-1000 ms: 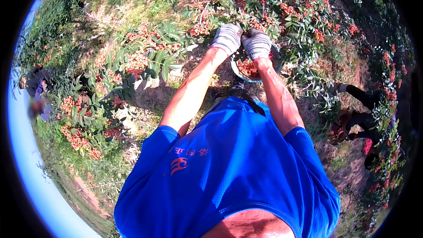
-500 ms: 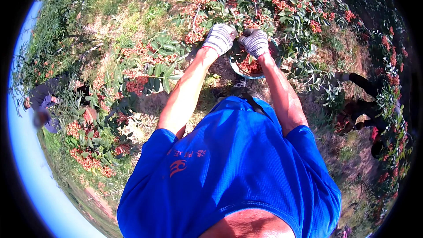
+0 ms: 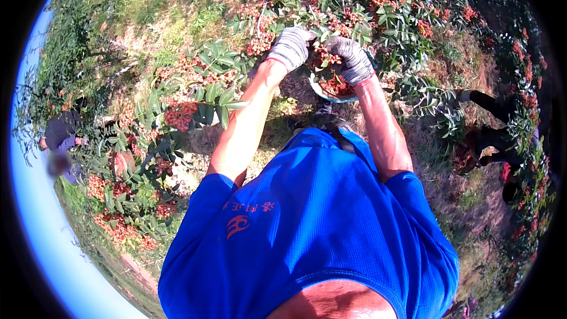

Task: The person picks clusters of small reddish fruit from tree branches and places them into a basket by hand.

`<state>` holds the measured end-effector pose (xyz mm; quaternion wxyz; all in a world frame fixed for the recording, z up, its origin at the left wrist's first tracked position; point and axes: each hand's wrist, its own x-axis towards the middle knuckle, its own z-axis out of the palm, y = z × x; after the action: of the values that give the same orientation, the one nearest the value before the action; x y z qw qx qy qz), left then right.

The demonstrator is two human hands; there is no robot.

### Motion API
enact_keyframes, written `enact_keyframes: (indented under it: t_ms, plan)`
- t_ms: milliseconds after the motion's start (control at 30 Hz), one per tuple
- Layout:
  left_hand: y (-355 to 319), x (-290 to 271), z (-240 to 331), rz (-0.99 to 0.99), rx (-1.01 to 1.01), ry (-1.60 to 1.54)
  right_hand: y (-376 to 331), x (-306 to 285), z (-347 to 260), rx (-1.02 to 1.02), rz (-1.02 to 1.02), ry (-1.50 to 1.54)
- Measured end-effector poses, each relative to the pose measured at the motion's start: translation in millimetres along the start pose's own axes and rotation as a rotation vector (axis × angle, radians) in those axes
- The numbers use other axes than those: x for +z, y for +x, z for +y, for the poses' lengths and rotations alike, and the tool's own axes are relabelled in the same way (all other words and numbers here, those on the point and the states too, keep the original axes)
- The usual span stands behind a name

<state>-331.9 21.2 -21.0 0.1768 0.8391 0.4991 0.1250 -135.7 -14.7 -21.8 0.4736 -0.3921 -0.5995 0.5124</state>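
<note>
- Berries [image 3: 328, 58] in the head view now show between the hands, above the bucket [image 3: 338, 99]; half a second ago that gap was narrower.
- Left hand [image 3: 293, 46] and right hand [image 3: 351, 60] have curled fingers; their grip cannot be told.
- Whether this cluster is detached is unclear.

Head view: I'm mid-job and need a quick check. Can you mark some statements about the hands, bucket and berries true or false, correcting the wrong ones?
1. The left hand and right hand both wear striped gloves. True.
2. Red berries lie inside the bucket. True.
3. The bucket is to the left of the left hand. False: it is to that hand's right.
4. The shirt is blue. True.
5. All the berries are in the bucket. False: clusters also show among the leaves.
</note>
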Motion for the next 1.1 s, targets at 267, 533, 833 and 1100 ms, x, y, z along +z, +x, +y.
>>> enact_keyframes:
  t_ms: [267,533,833,1100]
  plan:
    - [-5.9,4.9,6.0,-0.002,-0.110,-0.121,-22.4,-26.5,-46.0,0.499,0.256,0.344]
    - [-50.2,7.9,46.4,0.211,-0.613,-1.410,-53.9,-1.2,-55.7,0.427,0.216,0.121]
    - [-87.4,35.6,59.9,0.318,-0.882,-1.653,-52.9,64.1,-56.1,0.240,-0.157,-0.682]
    - [-86.7,19.6,59.7,0.317,-0.966,-1.836,-38.0,28.4,-62.2,-0.057,0.388,-0.678]
